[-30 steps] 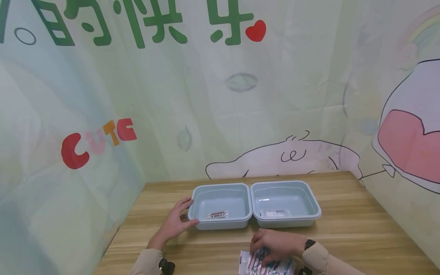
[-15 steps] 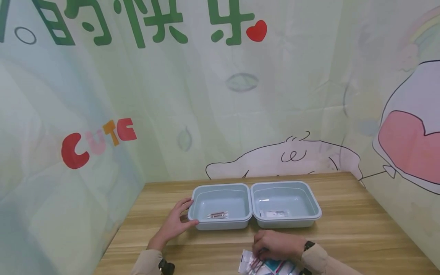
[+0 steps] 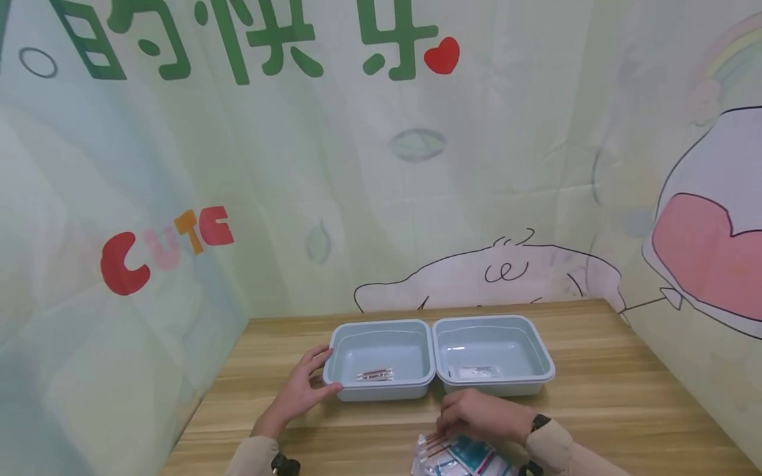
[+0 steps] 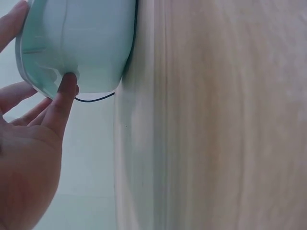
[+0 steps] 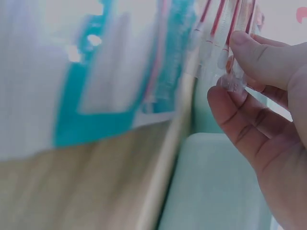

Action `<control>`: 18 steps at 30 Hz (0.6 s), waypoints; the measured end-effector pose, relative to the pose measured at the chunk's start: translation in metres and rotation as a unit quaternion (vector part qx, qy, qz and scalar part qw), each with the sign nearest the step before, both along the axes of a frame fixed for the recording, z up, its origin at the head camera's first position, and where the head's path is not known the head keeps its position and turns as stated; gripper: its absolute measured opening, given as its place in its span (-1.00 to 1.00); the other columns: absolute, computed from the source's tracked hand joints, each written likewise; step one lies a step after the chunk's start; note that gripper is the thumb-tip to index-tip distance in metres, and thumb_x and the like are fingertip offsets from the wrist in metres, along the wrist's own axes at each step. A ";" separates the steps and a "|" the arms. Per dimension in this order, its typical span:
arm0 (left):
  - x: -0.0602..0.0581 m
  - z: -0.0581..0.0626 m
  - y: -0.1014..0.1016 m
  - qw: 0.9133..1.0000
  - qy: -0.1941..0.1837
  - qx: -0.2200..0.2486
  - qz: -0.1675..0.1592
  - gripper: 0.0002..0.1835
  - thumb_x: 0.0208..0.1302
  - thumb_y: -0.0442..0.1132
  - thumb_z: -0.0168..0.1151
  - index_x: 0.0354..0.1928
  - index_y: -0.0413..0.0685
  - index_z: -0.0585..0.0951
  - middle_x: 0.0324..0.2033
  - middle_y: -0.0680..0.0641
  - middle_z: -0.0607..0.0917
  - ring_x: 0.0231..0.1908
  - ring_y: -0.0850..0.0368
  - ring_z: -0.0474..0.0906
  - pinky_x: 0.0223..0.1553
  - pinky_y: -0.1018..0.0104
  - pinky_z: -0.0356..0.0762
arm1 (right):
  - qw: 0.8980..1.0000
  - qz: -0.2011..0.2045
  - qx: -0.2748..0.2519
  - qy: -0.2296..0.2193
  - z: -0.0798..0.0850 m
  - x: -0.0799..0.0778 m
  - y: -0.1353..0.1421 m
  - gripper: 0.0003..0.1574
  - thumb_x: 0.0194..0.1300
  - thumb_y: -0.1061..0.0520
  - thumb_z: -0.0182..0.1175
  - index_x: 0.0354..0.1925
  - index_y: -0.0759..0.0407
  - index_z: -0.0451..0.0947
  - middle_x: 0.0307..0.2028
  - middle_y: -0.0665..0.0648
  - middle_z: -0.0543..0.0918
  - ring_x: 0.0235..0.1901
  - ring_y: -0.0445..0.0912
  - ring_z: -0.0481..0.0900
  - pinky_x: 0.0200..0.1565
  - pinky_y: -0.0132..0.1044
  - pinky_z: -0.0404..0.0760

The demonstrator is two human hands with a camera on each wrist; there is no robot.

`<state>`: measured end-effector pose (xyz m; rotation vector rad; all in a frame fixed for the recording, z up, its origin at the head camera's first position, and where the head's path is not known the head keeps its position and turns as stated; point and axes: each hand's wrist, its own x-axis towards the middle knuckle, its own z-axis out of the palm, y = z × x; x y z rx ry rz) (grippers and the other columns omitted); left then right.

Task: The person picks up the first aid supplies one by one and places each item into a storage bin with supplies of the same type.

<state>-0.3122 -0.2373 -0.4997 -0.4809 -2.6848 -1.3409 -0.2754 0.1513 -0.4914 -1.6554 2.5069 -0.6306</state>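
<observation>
Pale-blue oblong plastic tray (image 3: 383, 392) is gripped, nine o'clock, by spread left hand (image 3: 301, 388); slim red-striped clear-plastic packet (image 5: 232, 80), pinched by right hand (image 3: 485, 415).

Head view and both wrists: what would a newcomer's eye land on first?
Probably the large green characters and red heart high on the wall. Next, two pale blue trays side by side on the wooden table, the left hand touching the left one. Nearest the wearer, the right hand pinches clear-wrapped reddish sticks above teal-and-white packaging.
</observation>
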 end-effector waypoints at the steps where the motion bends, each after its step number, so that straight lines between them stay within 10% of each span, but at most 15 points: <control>1: 0.000 0.000 0.000 1.000 0.000 0.002 0.000 -0.15 0.05 -0.09 0.51 0.37 -0.17 0.37 0.41 -0.20 0.25 0.34 -0.23 0.28 0.18 0.11 0.52 | 1.000 -0.001 -0.004 0.008 0.002 0.000 0.000 -0.76 0.32 0.11 0.22 -0.06 -0.12 0.67 -0.21 -0.23 0.62 -0.19 -0.48 0.48 -0.18 -0.69 0.50; 18: 0.002 0.003 -0.001 1.000 -0.009 0.005 -0.006 -0.17 0.07 -0.14 0.50 0.37 -0.18 0.36 0.41 -0.19 0.24 0.35 -0.23 0.28 0.19 0.15 0.51 | 0.999 -0.024 -0.047 -0.006 0.018 -0.009 -0.002 -0.73 0.32 0.07 0.24 -0.02 -0.15 0.66 -0.22 -0.26 0.63 -0.22 -0.47 0.52 -0.20 -0.60 0.57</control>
